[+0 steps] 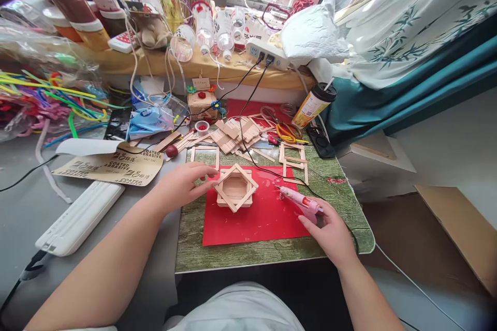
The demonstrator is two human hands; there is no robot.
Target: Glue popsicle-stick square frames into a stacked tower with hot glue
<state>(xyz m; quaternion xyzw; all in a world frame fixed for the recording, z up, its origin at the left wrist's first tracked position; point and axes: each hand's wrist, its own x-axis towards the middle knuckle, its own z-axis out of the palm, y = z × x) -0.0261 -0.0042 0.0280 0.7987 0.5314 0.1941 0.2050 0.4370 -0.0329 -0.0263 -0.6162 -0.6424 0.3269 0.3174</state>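
Note:
A small box of stacked craft sticks [235, 204] sits on a red sheet [267, 230]. Its square layers are turned against each other around a hollow middle. My left hand [190, 182] is at the box's left side, fingers stretched out and apart, the tips close to its left corner; whether they touch it I cannot tell. To the right, my right hand [330, 230] is wrapped around a pink glue gun [301, 199], its nozzle pointing left toward the box with a gap between. Part of the grip is hidden by my fingers.
Loose craft sticks [235, 134] lie behind the red sheet, with square stick frames [295, 158] at right. Orange-handled scissors [289, 133], a drink cup [314, 106] and a black phone-like object [321, 140] stand farther back. A black cord [267, 169] crosses the sheet. Sandpaper [116, 165] lies left.

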